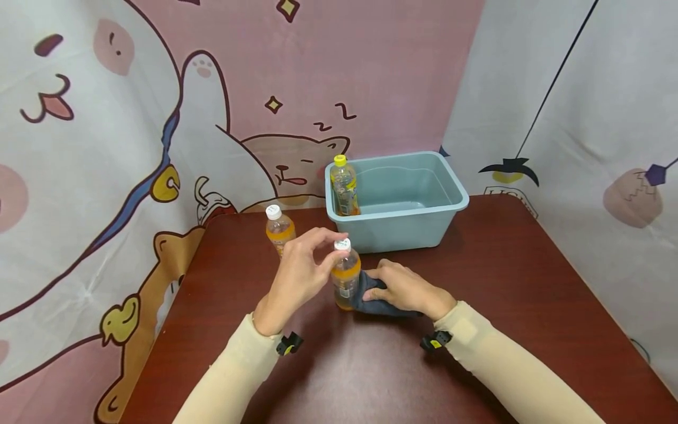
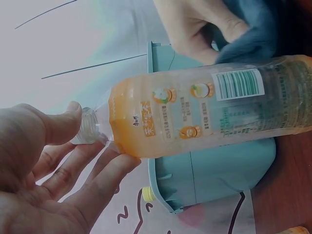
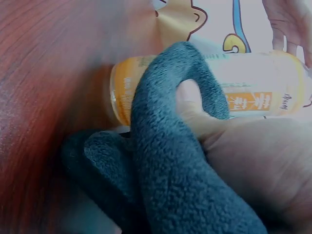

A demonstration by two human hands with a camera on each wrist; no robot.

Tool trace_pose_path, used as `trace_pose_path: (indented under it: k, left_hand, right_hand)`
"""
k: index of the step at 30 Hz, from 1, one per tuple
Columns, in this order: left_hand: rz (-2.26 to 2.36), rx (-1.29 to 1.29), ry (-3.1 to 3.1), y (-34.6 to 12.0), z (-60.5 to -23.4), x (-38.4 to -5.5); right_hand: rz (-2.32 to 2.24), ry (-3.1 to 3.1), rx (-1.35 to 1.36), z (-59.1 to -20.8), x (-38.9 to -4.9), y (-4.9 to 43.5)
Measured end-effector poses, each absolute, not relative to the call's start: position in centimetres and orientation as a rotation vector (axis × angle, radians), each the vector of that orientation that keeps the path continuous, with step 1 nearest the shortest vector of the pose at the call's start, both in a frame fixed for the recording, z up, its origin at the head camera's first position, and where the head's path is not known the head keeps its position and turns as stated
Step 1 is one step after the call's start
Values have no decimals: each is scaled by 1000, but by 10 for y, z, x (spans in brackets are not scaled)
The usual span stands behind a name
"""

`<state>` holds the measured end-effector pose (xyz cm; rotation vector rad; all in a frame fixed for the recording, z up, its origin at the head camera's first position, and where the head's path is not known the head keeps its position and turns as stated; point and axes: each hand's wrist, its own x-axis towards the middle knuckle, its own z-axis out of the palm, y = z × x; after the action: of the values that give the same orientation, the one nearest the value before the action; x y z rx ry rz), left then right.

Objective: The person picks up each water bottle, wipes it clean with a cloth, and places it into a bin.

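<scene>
A clear plastic bottle (image 1: 346,281) with a white cap and orange-and-clear wrapper stands upright on the table, in front of the tub. My left hand (image 1: 299,268) pinches it at the cap, thumb on one side and fingers on the other. In the left wrist view, the bottle (image 2: 190,109) shows a barcode and printed label. My right hand (image 1: 405,287) grips a dark grey-blue cloth (image 1: 377,301) and holds it against the bottle's lower right side. The fuzzy cloth (image 3: 168,126) is folded under the thumb in the right wrist view and hides part of the bottle.
A light blue plastic tub (image 1: 397,228) stands at the back of the dark red table (image 1: 519,277). Inside its left end is a yellow-capped bottle (image 1: 345,187). Another white-capped bottle (image 1: 279,228) stands behind my left hand. A printed cartoon curtain (image 1: 392,70) hangs behind the table.
</scene>
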<state>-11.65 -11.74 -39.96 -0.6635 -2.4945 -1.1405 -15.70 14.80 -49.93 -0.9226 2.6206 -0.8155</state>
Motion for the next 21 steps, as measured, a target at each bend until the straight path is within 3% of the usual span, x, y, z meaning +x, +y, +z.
trace_pose_path:
  k: [8, 21]
  left_hand:
    - [-1141, -668, -2489, -117, -400, -117]
    - [-1133, -677, -2471, -115, -400, -117]
  right_hand:
    - [-613, 2676, -768, -493, -146, 138]
    - [-802, 2642, -904, -499, -149, 148]
